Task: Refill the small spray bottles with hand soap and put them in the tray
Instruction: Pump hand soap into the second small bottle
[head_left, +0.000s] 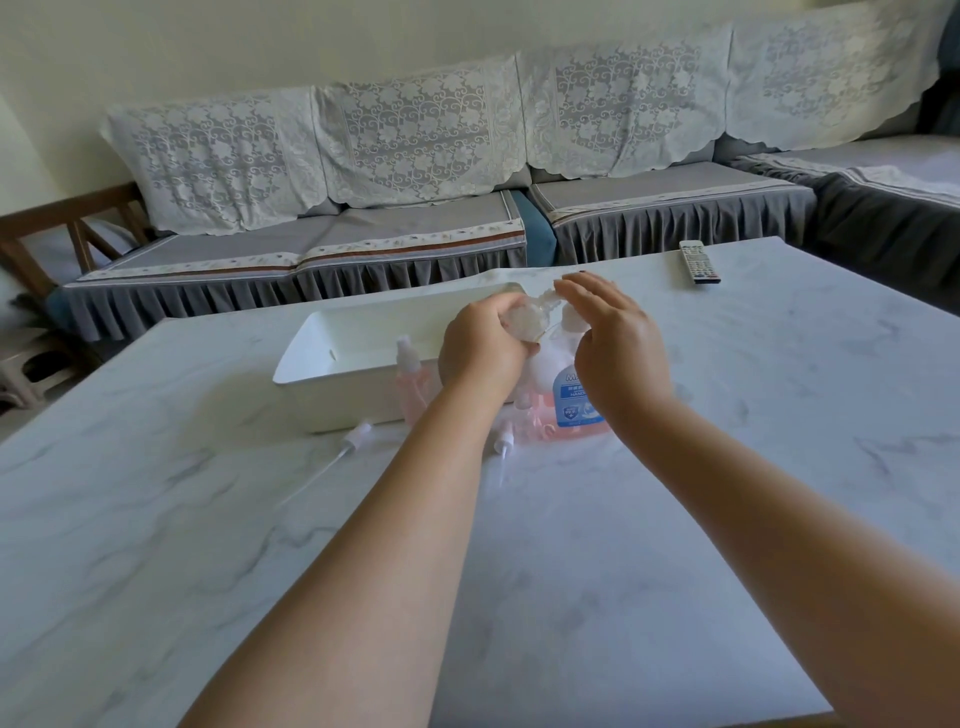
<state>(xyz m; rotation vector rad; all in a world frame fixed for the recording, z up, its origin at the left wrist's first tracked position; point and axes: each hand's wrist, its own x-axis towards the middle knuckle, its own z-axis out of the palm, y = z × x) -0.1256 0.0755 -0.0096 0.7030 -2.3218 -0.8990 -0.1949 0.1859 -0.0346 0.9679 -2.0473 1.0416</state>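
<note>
A pink hand soap pump bottle (571, 410) with a blue label stands mid-table. My right hand (613, 343) lies flat on its pump head, fingers spread. My left hand (483, 353) is shut on a small clear spray bottle (527, 322), held tilted at the pump's spout. A small pink-filled spray bottle (410, 382) with its cap on stands against the near wall of the white tray (332, 400). Another small bottle (530, 421) is partly hidden behind my left wrist. Two loose spray tops lie on the table, one (353, 436) with a long tube and one (503, 441) near the soap bottle.
The marble-pattern table (727, 467) stretches around the tray. A remote control (700, 261) lies at the far right edge. A grey sofa (415, 218) with lace covers runs behind the table, and a stool (26, 369) stands at the left.
</note>
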